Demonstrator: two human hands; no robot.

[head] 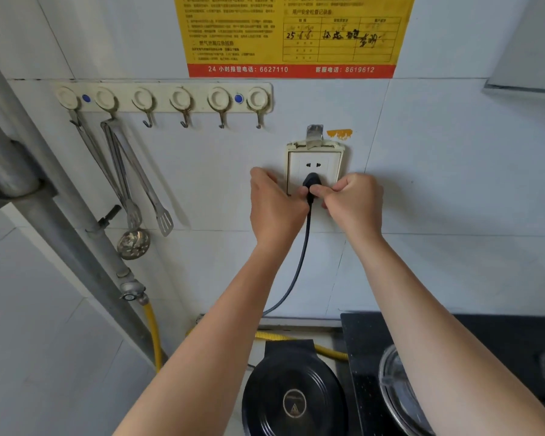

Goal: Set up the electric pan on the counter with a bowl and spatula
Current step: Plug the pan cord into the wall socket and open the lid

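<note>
A black plug (311, 181) sits in the lower holes of a white wall socket (315, 162). Both hands meet at it: my right hand (352, 201) pinches the plug's base, and my left hand (275, 204) touches the plug from the left with its fingers against the socket's edge. The dark cord (299, 262) hangs down toward the black round electric pan (293, 394), lid closed, on the counter below. A glass bowl (393, 394) shows at the lower right, partly hidden by my right forearm. A slotted metal spatula (164, 220) hangs on the wall rack at left.
A hook rail (164, 97) carries tongs and a skimmer ladle (133, 243). Grey pipes (60, 215) run diagonally at left, with a valve and yellow gas hose (154, 328). A black stove top (500, 335) lies at right. A yellow notice (293, 33) hangs above.
</note>
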